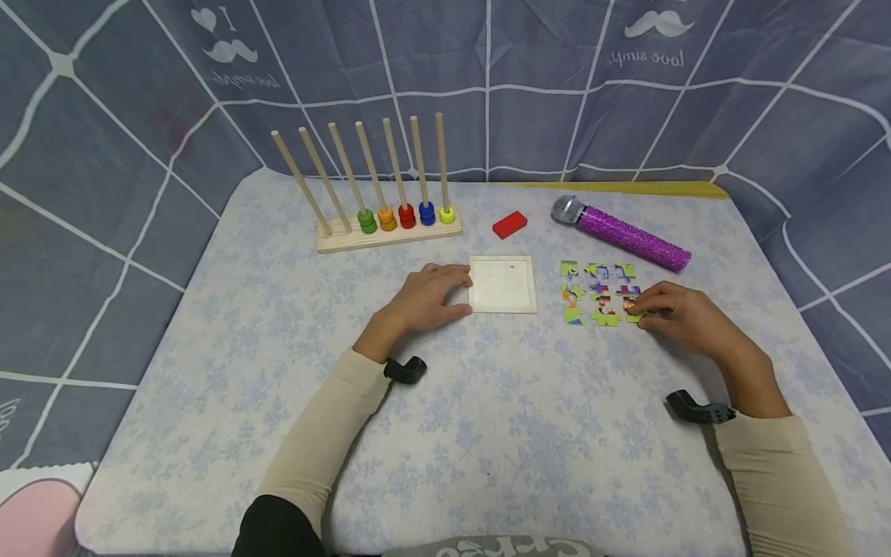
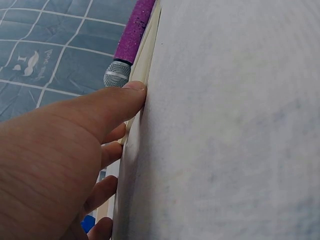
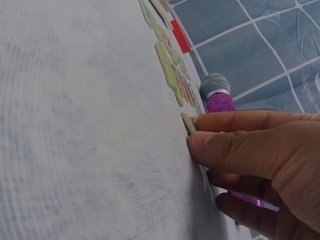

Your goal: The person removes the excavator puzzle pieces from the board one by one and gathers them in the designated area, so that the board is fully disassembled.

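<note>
A shallow square wooden puzzle tray [image 1: 503,285] lies bare in the middle of the table. My left hand [image 1: 426,298] rests at its left side, thumb and fingertips touching the edge; in the left wrist view the thumb [image 2: 135,90] lies against the tray's rim. To the right, several colourful jigsaw pieces [image 1: 600,292] are laid out in rows with small gaps. With thumb and index finger, my right hand [image 1: 685,317] pinches the puzzle piece [image 3: 188,122] at the near right corner of the group. The other right fingers are loosely bent.
Behind the tray stands a wooden peg stand [image 1: 390,236] with upright rods and coloured rings. A red block [image 1: 510,224] lies at the back centre. The purple glitter microphone [image 1: 633,238] lies behind the jigsaw pieces. Grey checked cloth [image 1: 445,70] hangs behind the table.
</note>
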